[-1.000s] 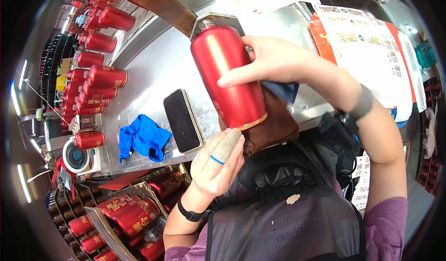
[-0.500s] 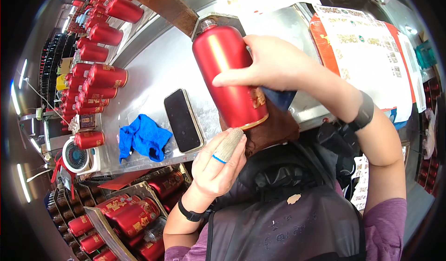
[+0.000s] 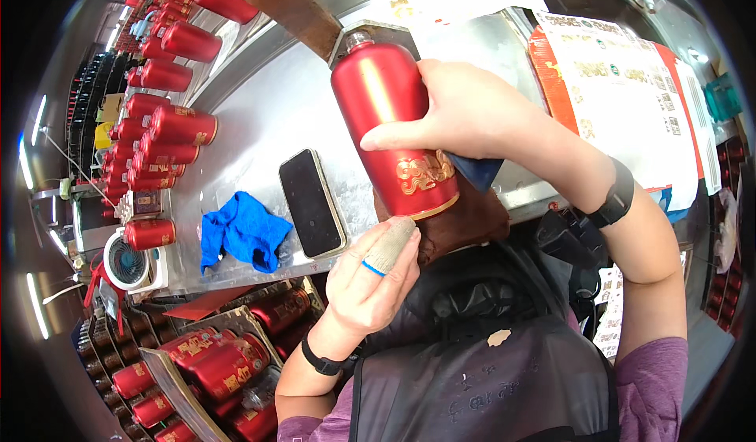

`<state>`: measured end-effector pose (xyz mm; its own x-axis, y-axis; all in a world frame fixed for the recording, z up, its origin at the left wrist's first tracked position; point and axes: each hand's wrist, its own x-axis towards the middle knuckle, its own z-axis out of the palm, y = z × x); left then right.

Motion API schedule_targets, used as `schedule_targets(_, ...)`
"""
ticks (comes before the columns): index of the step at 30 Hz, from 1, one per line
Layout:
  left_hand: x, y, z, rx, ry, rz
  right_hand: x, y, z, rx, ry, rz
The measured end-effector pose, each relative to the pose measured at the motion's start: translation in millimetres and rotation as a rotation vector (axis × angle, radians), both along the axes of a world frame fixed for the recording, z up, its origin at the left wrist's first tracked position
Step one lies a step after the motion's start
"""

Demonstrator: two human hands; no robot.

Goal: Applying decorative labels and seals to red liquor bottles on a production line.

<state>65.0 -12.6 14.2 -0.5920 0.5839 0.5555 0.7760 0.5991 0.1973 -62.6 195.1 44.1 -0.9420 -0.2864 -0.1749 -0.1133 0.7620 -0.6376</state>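
A glossy red bottle point(image 3: 376, 96) with gold decoration near its base lies slanted in front of me, its clear neck pointing away into a metal angled rest point(image 3: 394, 31). My right hand point(image 3: 449, 115) is wrapped over its body, thumb across the top; the other fingertips are hidden behind it. At the bottle's base rim my left hand point(image 3: 374, 277) presses with its fingers close together. One of those fingers wears a beige sleeve point(image 3: 391, 249) with a blue edge. Beneath the right hand sticks out a dark blue piece point(image 3: 478, 171), and brown material point(image 3: 472, 225) lies under the base.
On the metal table point(image 3: 236, 139) lie a phone point(image 3: 313, 203) and a blue cloth point(image 3: 244, 233). Printed label sheets point(image 3: 614, 96) are stacked at the right. Several red bottles point(image 3: 185, 125) stand at the left, beside a small fan point(image 3: 127, 261). A crate of red bottles point(image 3: 228, 363) sits below.
The red bottle has turned about its length, bringing more of the gold decoration into view. Both hands stay nearly in place. Bottles in the left row have shifted.
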Motion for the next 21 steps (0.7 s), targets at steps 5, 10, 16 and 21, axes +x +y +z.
schedule_targets(5,-1,5,-1,0.025,-0.007,-0.015,-18,41,-27,-0.428,-0.253,0.074)
schedule_targets(10,0,7,1,0.052,-0.046,0.014,-14,29,-46,-0.799,-0.416,0.132)
schedule_targets(16,-1,3,5,0.037,-0.064,0.004,-6,12,4,-0.118,-0.140,0.060)
schedule_targets(21,0,6,2,0.048,-0.050,0.000,-17,33,-34,-0.722,-0.427,0.092)
